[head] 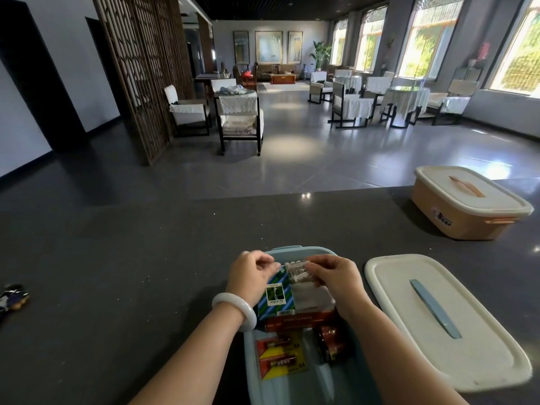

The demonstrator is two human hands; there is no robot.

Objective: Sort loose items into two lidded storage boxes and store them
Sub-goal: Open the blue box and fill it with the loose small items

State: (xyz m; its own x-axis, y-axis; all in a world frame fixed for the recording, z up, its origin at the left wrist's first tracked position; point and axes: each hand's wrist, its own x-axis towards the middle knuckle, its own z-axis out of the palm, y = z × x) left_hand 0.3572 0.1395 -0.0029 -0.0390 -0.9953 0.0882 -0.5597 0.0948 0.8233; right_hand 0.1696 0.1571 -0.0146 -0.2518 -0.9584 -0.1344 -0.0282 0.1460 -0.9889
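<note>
A dark, finely speckled tabletop (117, 273) with a dull sheen carries the things. At its near edge stands an open pale blue plastic box (251, 363), rectangular with rounded corners and smooth walls. Inside lie a glossy packet with blue and green diagonal stripes (276, 299), a flat red carton (298, 320) across the middle, and two carded AA battery packs (280, 358) in red and yellow; something dark red beside them is too blurred to name.

Both forearms reach in from below and meet over the far half of the blue box. The left hand (251, 276), a smooth white bangle (233, 314) on its wrist, and the right hand (336, 279) have fingers curled, thumb and fingertips pinching a small clear crinkled packet (298, 271) of pale rounded pieces between them, one hand at each end.

Just right of the box lies its lid (467, 346), off-white and matte, flat with a raised rim and a long blue handle strip. Farther right, well apart, stands a peach plastic box (455, 220), closed with an off-white lid and a peach handle.
</note>
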